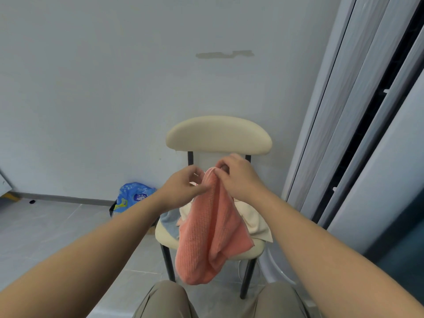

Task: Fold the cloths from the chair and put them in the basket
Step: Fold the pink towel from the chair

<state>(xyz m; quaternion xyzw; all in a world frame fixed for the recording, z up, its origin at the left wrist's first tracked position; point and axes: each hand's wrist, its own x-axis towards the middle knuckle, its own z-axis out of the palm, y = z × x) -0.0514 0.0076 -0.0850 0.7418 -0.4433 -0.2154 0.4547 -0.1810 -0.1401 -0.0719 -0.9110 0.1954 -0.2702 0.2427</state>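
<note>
1. The pink cloth [206, 230] hangs bunched in front of the chair [218, 136]; the left hand [183, 185] and right hand [239, 177] pinch its top edge, fingers clamped on it, hands close together.
2. The step looks like finding the corners; slide the pinches apart along the edge until it hangs flat, then fold.
3. A blue cloth [169, 223] and a cream cloth [254, 219] wait on the seat; no basket shows.

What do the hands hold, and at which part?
The left hand and the right hand pinch the pink cloth at its top edge; the rest hangs down.
</note>
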